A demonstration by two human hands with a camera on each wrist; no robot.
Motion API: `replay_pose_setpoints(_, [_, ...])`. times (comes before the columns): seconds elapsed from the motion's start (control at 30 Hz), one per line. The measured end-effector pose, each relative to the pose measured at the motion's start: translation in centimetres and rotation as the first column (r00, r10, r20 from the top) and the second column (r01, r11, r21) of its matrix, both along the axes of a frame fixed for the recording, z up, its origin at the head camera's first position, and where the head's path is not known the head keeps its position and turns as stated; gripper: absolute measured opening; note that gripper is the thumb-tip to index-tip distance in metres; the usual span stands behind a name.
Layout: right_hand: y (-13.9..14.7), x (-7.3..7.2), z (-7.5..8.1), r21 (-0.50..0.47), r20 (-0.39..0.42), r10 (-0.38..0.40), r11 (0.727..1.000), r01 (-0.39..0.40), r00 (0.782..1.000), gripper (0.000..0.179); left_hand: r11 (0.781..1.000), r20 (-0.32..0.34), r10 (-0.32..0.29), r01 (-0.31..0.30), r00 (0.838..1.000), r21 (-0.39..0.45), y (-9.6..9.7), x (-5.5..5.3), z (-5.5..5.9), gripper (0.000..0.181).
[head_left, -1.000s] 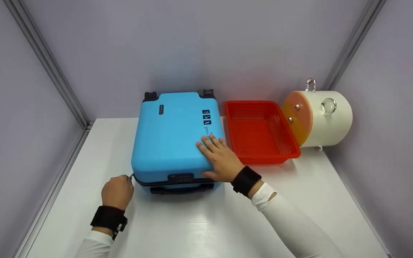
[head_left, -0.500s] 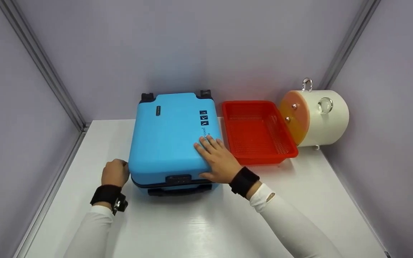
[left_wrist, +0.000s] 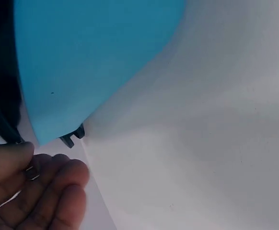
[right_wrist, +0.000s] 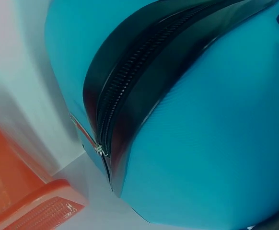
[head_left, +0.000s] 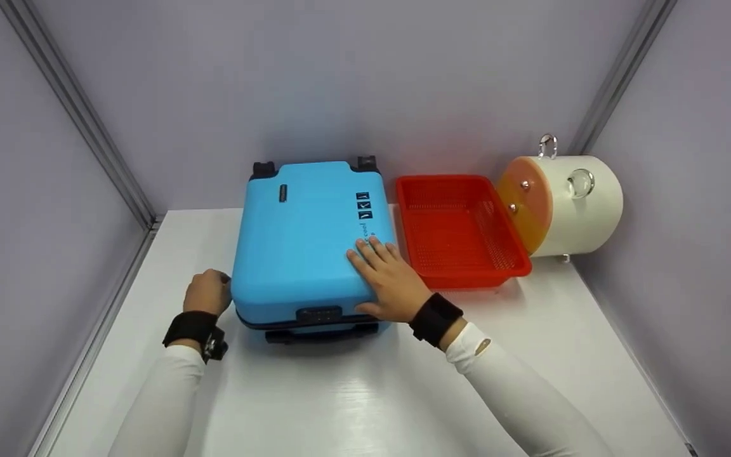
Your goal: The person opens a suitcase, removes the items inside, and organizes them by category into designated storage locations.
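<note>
A light blue hard-shell suitcase (head_left: 308, 235) lies flat on the white table, wheels toward the back wall. At its left side, near the front corner, my left hand (head_left: 207, 293) has its fingers curled. In the left wrist view the thumb and fingers (left_wrist: 63, 184) pinch a small metal zipper pull (left_wrist: 31, 172) beside the suitcase's dark zipper band. My right hand (head_left: 394, 282) rests on the lid's front right part, fingers spread and straight. The right wrist view shows the black zipper (right_wrist: 125, 86) running round the shell, with a metal slider (right_wrist: 99, 149) on it.
A red plastic basket (head_left: 448, 279) stands to the right of the suitcase. Beyond it a cream cylinder (head_left: 587, 222) with an orange end and clear rings lies on its side. Grey walls enclose the table (head_left: 340, 406) at the back and both sides.
My left hand has moved from the suitcase's front left corner back along its left side, mostly in the first half second. The right hand stays on the lid.
</note>
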State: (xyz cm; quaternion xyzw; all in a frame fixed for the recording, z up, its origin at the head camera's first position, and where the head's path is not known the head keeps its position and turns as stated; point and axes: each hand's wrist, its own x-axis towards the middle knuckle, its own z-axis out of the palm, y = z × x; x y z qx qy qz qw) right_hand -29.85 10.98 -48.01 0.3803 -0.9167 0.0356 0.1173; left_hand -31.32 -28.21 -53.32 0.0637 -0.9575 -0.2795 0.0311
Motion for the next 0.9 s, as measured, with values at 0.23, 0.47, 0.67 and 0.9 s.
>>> replay_pose_setpoints(0.23, [0.7, 0.8, -0.2, -0.081, 0.119, -0.044, 0.995, 0.054, 0.992, 0.091, 0.973, 0.049, -0.031, 0.019, 0.998, 0.229, -0.1, 1.1, 1.6, 0.051])
replay_pose_setpoints(0.47, [0.8, 2.9, -1.0, -0.338, 0.364, -0.163, 0.895, 0.293, 0.917, 0.075, 0.870, 0.067, -0.223, 0.167, 0.973, 0.464, 1.5, 2.3, 4.8, 0.083])
replay_pose_setpoints(0.67, [0.5, 3.8, -1.8, -0.353, 0.372, -0.232, 0.860, 0.368, 0.899, 0.085, 0.886, 0.091, -0.347, 0.294, 0.934, 0.358, 2.1, 3.1, 5.8, 0.096])
replay_pose_setpoints(0.9, [0.0, 3.6, -2.6, -0.421, 0.274, -0.255, 0.835, 0.354, 0.927, 0.075, 0.903, -0.016, -0.321, 0.311, 0.947, 0.297, 2.4, 3.6, 4.3, 0.076])
